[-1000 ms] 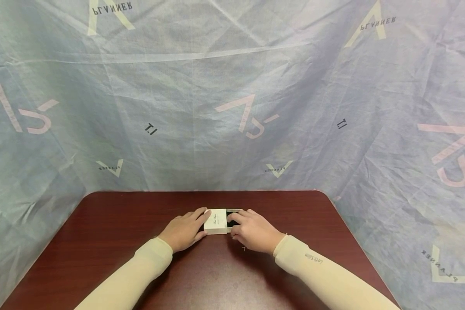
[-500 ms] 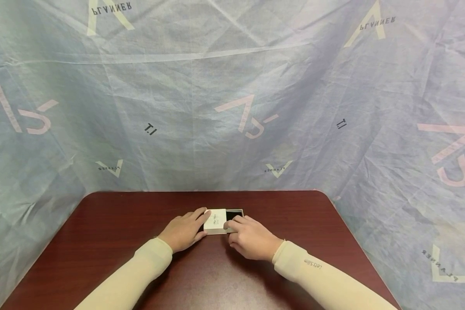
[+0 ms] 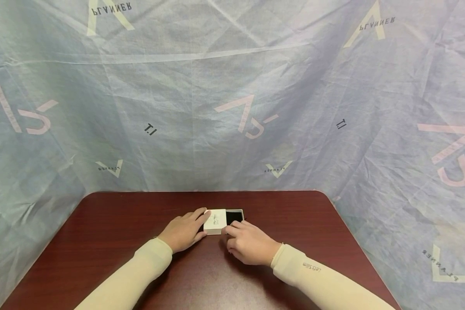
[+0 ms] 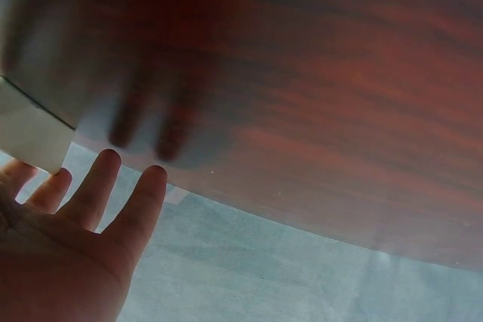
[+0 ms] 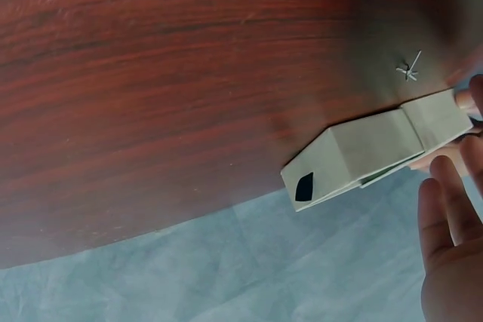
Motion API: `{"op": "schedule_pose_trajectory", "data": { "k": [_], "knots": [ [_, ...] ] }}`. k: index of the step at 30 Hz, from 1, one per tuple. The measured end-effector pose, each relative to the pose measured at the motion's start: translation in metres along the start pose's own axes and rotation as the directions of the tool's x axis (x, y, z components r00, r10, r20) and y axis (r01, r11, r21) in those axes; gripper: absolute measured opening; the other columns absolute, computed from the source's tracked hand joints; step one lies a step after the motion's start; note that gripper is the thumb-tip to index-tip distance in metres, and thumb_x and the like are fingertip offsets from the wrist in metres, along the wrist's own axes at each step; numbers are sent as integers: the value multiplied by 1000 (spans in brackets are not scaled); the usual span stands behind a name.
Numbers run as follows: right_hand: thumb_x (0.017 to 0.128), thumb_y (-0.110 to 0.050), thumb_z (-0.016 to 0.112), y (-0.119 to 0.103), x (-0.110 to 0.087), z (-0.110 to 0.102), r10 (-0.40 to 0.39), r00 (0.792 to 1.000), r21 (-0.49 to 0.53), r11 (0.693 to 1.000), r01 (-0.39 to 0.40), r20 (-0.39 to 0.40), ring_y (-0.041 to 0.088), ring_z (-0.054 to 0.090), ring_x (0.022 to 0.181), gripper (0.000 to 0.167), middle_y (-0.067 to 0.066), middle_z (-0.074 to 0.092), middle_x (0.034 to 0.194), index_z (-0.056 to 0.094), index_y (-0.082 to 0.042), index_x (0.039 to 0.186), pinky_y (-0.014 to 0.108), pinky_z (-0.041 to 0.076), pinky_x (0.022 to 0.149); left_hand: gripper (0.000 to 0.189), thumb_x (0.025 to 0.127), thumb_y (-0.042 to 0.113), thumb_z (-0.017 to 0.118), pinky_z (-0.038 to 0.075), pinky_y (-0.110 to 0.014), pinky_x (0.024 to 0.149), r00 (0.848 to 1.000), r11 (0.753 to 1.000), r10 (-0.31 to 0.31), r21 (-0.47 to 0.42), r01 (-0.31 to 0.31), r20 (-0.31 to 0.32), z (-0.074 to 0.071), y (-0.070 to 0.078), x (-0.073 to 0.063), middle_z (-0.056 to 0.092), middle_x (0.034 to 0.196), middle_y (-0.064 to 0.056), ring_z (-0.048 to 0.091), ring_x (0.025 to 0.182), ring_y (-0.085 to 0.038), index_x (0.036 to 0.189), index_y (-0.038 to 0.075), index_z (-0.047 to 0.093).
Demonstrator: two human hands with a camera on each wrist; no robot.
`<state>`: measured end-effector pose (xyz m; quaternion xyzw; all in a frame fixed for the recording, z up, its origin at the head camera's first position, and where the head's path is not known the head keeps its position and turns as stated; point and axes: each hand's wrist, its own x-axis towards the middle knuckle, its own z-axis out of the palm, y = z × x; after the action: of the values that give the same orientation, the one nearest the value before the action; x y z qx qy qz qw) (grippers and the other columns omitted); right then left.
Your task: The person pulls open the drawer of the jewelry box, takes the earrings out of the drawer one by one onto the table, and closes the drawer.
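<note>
A small white slide-out box (image 3: 215, 218) with dark print on top lies on the table. Its tray stands partly out to the right, showing black lining (image 3: 234, 216). My left hand (image 3: 182, 232) grips the left end, thumb at the front corner and a finger at the back. My right hand (image 3: 253, 243) lies by the front right side, its fingertips close to the box's front edge; the head view does not settle whether they touch. In the right wrist view the tray's end (image 5: 306, 179) has a dark spot. White box side (image 4: 34, 126) shows in the left wrist view.
The dark red wooden table (image 3: 100, 241) has rounded far corners. Grey-blue printed cloth (image 3: 193, 129) hangs behind it and on both sides. A small pale mark (image 5: 408, 72) is on the tabletop near the box in the right wrist view.
My right hand has drawn back from over the tray toward the front, uncovering more black lining. The left hand and the box have stayed put.
</note>
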<state>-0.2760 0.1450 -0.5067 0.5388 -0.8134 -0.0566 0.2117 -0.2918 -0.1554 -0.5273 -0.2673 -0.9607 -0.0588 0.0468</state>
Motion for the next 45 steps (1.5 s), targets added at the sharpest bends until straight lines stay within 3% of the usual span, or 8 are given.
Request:
{"op": "schedule_pose_trajectory", "data": {
  "k": [9, 16, 27, 45],
  "knots": [
    [103, -31, 91, -3, 1, 3, -15, 999, -2, 1000, 15, 33, 14, 65, 107, 9, -9, 73, 123, 90, -31, 94, 28, 54, 83, 69, 119, 39, 73, 66, -66, 113, 1000, 1000, 0, 0, 0, -5, 1, -1, 0, 53, 184, -16, 69, 155, -41, 179, 12, 51],
    [105, -33, 90, -4, 1, 5, -11, 998, -5, 1000, 12, 62, 14, 65, 110, 11, -9, 73, 127, 91, -32, 94, 28, 52, 81, 69, 120, 40, 72, 67, -64, 111, 1000, 1000, 6, 5, -6, -6, 2, -2, 0, 53, 184, -16, 69, 154, -41, 180, 12, 50],
    [103, -34, 92, -4, 2, 3, -19, 999, -33, 999, 20, 45, 14, 65, 107, 11, -11, 73, 120, 90, -32, 92, 28, 53, 82, 69, 120, 38, 72, 66, -65, 112, 1000, 1000, 7, -2, -7, -4, 1, -1, 0, 53, 184, -17, 69, 155, -42, 179, 11, 50],
    [104, -33, 91, -4, 1, 7, -15, 1000, -36, 999, 15, 23, 14, 68, 111, 10, -12, 76, 123, 91, -32, 94, 29, 56, 87, 68, 121, 38, 71, 66, -66, 113, 1000, 1000, 4, -12, -4, 6, -5, 3, -2, 53, 184, -17, 68, 155, -42, 180, 11, 50]
  ]
}}
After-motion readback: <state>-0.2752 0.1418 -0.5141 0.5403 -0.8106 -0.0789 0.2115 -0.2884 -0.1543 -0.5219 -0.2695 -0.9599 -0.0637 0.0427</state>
